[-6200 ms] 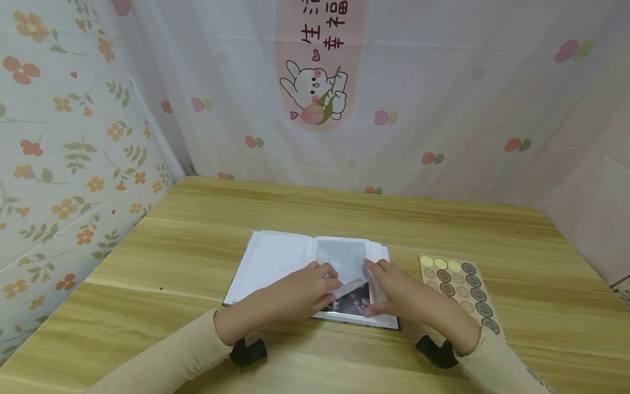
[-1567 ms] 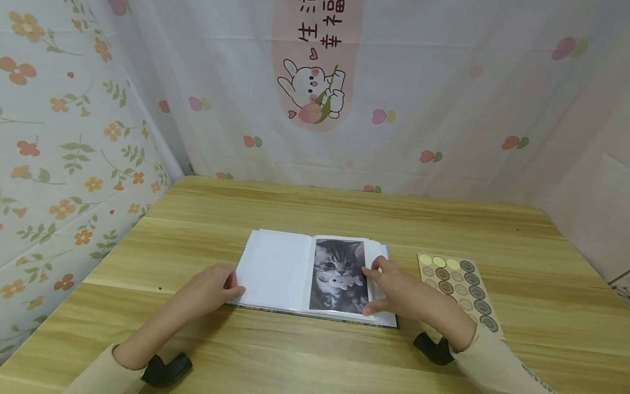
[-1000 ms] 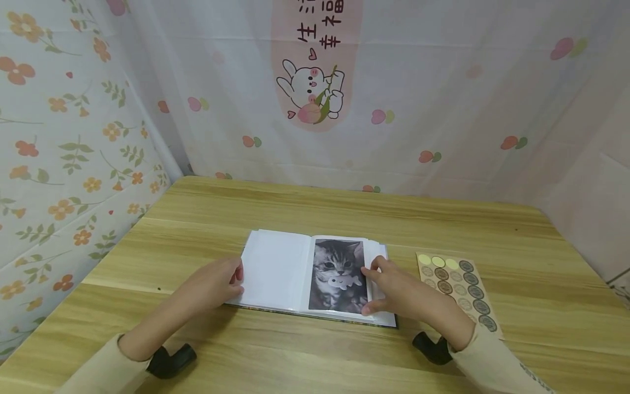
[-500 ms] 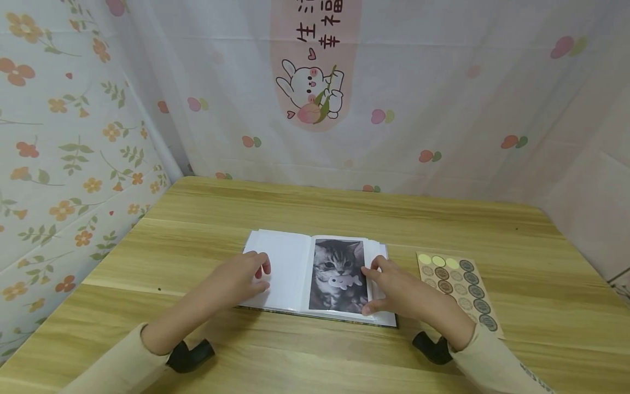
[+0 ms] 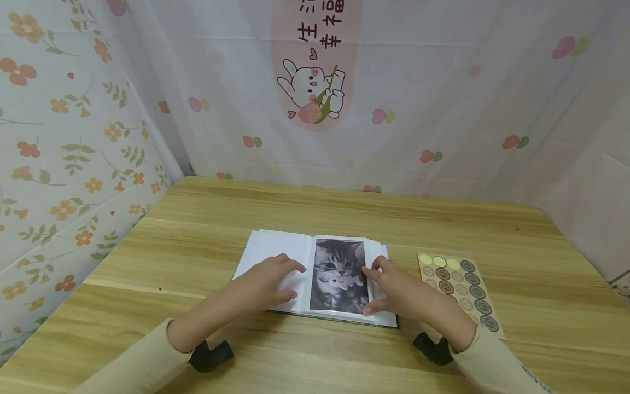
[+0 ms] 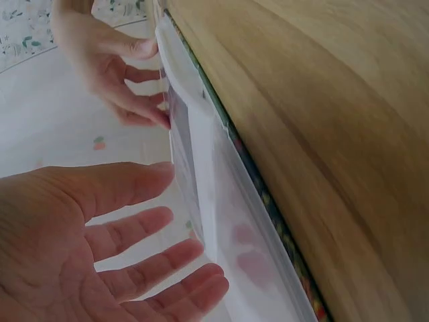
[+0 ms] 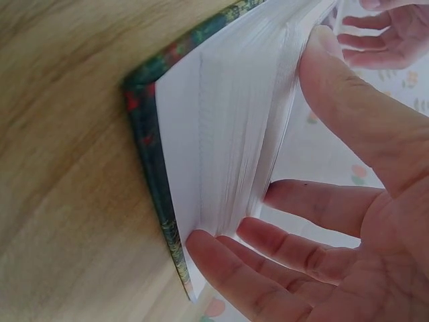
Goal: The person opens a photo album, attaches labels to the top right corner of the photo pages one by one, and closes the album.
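Note:
An open photo album [image 5: 282, 241] lies on the table, its left page blank white. On the right page is a black-and-white photo [image 5: 339, 254] of a kitten with a pale fish shape. My left hand [image 5: 261, 284] hovers over the left page, thumb and fingers spread towards the album's middle; the left wrist view shows nothing held. My right hand [image 5: 401, 284] rests at the right page's outer edge. There, the thumb [image 7: 325, 57] touches the top page and the other fingers lie along the stacked page edges, fairly straight. A dark patterned cover [image 7: 151, 154] shows underneath.
Right of the album lies a tan sheet of round stickers [image 5: 460, 290], partly behind my right forearm. Black wrist mounts [image 5: 211, 355] hang beneath both sleeves. A patterned curtain [image 5: 413, 82] hangs behind the wooden table [image 5: 433, 219].
Earlier both hands were at a whitish sheet half over the photo; the photo now shows uncovered. My left hand went to the album's left edge, then back right over the page. The right stayed.

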